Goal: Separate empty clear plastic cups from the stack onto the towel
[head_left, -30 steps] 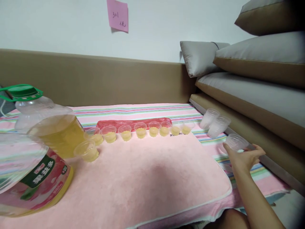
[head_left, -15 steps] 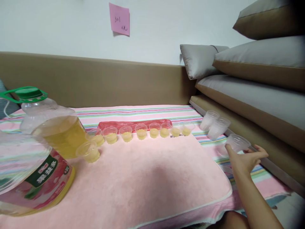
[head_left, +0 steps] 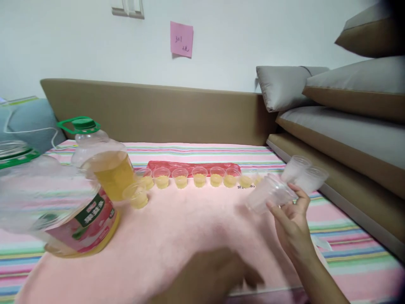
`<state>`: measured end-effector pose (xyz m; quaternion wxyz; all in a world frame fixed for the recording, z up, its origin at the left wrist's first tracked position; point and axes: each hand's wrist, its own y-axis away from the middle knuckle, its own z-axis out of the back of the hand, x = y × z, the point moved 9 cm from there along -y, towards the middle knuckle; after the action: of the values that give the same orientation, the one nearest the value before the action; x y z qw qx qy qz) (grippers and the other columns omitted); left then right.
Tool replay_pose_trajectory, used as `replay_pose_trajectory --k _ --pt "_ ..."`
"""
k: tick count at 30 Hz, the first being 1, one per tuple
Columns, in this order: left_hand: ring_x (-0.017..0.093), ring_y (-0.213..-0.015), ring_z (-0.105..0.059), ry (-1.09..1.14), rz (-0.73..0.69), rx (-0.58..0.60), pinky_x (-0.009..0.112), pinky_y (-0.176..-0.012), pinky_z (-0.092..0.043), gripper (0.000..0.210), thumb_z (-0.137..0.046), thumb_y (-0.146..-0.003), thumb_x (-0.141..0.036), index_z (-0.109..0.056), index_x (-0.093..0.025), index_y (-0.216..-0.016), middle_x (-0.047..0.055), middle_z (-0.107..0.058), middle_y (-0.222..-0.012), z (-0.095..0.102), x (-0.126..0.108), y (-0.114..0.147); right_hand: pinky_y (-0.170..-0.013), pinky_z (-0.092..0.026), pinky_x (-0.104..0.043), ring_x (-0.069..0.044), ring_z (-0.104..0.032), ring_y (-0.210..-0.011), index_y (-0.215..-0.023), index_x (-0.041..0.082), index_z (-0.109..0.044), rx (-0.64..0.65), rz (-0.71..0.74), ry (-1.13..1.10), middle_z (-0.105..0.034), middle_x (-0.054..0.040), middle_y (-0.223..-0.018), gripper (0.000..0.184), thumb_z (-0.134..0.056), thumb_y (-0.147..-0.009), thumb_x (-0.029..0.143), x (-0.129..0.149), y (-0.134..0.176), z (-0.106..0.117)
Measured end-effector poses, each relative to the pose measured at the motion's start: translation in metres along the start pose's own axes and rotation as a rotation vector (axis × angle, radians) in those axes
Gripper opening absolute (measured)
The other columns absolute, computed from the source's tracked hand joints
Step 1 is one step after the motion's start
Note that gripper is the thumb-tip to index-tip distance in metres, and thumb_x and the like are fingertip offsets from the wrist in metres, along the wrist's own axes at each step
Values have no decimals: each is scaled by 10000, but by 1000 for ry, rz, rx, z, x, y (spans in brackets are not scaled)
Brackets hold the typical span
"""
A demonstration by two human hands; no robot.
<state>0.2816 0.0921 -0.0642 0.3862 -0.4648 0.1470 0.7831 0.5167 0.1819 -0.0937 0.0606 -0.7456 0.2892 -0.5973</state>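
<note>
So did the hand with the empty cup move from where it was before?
Yes. The right hand lifted the empty cup away from the sofa base and leftward over the pink towel, toward the filled cups.

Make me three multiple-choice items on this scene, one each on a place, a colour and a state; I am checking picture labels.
1. Where does the row of small clear plastic cups of yellow liquid stand?
A. on the grey cushions
B. on the pink towel, before the red strip
C. on the floor

2. What colour is the cap of the large clear oil bottle?
A. green
B. blue
C. white

3. What does the right hand hold?
A. nothing
B. a full yellow cup
C. an empty clear plastic cup, tilted

Key: 1 B, the row lines the pink towel along the red strip; 2 A, its cap and handle are green; 3 C, the fingers grip it and no liquid shows inside.
</note>
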Motion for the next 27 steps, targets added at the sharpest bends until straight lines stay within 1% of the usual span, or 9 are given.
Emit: replay_pose_trajectory --k 2,4,6,7,9,12,17,22,27 --pt "260 -1208 -597 -19 4 -192 482 -1063 -519 315 -544 -1082 -392 -525 -237 -1356 108 -595 -1362 41 -9 -9 -974 -530 -293 -221 -601 -1194 -1469 292 -322 102 -34 -47 -541 -115 -1368 868 -947 -867 301 -3 13 -25" --pt "258 -1277 -549 -24 -13 -445 485 -1102 -483 365 -611 -1037 -371 -457 -279 -1355 87 -546 -1382 80 -14 -10 -1012 -520 -304 -235 -577 -1252 -1490 317 -326 168 -72 -60 -521 -115 -1417 852 -940 -900 313 -7 25 -43" --pt "253 -1350 -499 19 -7 -601 497 -1136 -465 491 -695 -988 -380 -394 -329 -1372 60 -489 -1413 99 -9 -7 -1009 -523 -316 -249 -571 -1255 -1506 332 -329 209 -87 -35 -518 -118 -1427 842 -931 -918 350 -11 35 -55" --pt "252 -1380 -473 48 4 -640 508 -1156 -454 545 -723 -969 -385 -368 -349 -1382 51 -461 -1432 101 -4 -6 -1016 -520 -333 -259 -564 -1262 -1514 335 -326 228 -90 -10 -518 -122 -1427 838 -923 -927 370 -13 39 -59" --pt "253 -1419 -429 94 40 -658 540 -1202 -415 620 -749 -942 -385 -328 -362 -1398 48 -410 -1471 98 9 -3 -1058 -496 -385 -282 -544 -1296 -1526 334 -312 276 -88 51 -521 -132 -1423 823 -897 -950 400 -17 46 -68" --pt "277 -1442 -401 126 95 -591 577 -1245 -368 725 -798 -891 -387 -297 -347 -1413 67 -373 -1504 83 24 -4 -1085 -478 -445 -305 -534 -1311 -1539 335 -286 365 -59 136 -518 -143 -1414 808 -860 -978 427 -21 55 -77" --pt "306 -1453 -380 178 145 -530 600 -1252 -356 838 -845 -819 -323 -255 -322 -1415 95 -359 -1494 64 41 -9 -925 -586 -405 -322 -536 -1294 -1552 342 -275 426 -51 193 -486 -155 -1419 816 -842 -979 465 -24 66 -82" --pt "316 -1469 -338 258 125 -585 621 -1255 -341 905 -880 -773 -314 -246 -362 -1417 69 -291 -1525 51 48 -15 -1039 -520 -416 -295 -564 -1266 -1551 331 -306 381 -25 181 -511 -124 -1397 856 -881 -916 359 -25 71 -83" --pt "298 -1449 -342 177 -25 -706 647 -1279 -288 876 -817 -794 -253 -236 -386 -1436 54 -272 -1498 50 39 -14 -1051 -489 -417 -292 -536 -1288 -1559 349 -302 366 -29 196 -494 -110 -1408 916 -926 -889 354 -30 75 -87"
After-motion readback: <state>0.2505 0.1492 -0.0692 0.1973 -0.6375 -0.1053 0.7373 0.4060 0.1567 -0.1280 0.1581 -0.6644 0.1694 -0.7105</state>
